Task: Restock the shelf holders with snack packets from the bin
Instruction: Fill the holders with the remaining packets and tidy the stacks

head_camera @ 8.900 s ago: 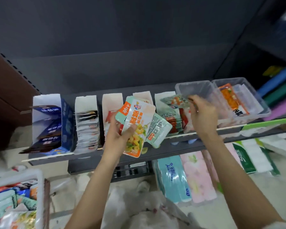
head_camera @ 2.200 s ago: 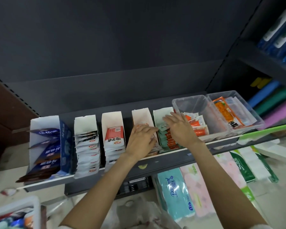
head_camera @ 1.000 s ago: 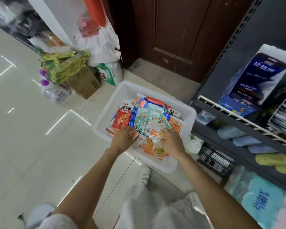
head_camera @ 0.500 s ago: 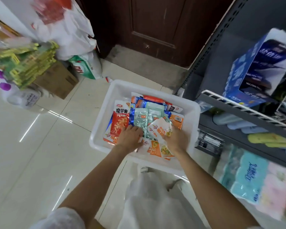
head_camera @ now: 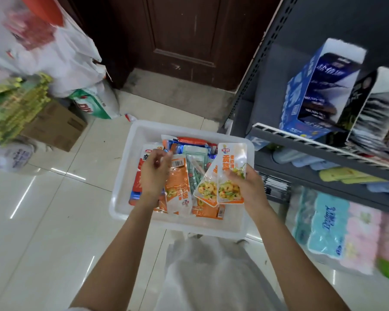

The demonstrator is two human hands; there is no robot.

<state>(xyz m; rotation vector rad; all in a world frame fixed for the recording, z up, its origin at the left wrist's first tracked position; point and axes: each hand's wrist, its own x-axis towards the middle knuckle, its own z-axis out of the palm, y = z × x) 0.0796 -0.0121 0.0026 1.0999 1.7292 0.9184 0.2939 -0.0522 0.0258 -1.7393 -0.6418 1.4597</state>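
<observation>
Two white-and-orange packets (head_camera: 225, 176) are pinched fanned out in the right hand (head_camera: 245, 187), lifted just above the bin (head_camera: 126, 176), apparently so more can be gathered. An orange packet (head_camera: 177, 182) is pinched in the left hand (head_camera: 154, 173); other packets lie beneath.

Bin (head_camera: 130, 158) open above; my hands reach in freely. Shelf edge (head_camera: 323, 149) overhangs just right of it. Floor (head_camera: 54, 221) to my left lies open.

A cardboard box (head_camera: 54, 126) sits near white bags (head_camera: 61, 52) and a wooden door (head_camera: 189, 37).
</observation>
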